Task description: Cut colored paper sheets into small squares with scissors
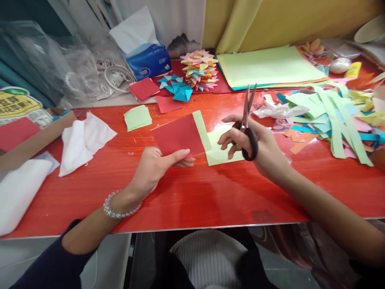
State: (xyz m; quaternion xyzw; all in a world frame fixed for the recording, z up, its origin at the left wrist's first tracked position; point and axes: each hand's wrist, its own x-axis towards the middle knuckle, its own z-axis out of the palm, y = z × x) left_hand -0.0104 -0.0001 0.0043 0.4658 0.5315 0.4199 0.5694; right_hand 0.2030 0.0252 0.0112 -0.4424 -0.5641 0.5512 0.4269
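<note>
My left hand (156, 166) pinches a red square of paper (179, 136) between thumb and fingers, above the table. A strip of light green paper (202, 130) shows along the red square's right edge, seemingly behind it. In my right hand (261, 144) is a pair of scissors (251, 138) with dark handles; the blades point up and stand slightly apart. Another light green sheet (222, 154) lies on the table between my hands, partly covered by them. Just beyond my left hand sits a small stack of green squares (137, 118).
Paper strips and scraps (327, 120) pile up at the right. Along the back stand a blue tissue pack (148, 62), a folded-paper stack (200, 70) and large green sheets (267, 68). Crumpled tissue (84, 144) and a cardboard box (39, 140) lie left on the red table (186, 200).
</note>
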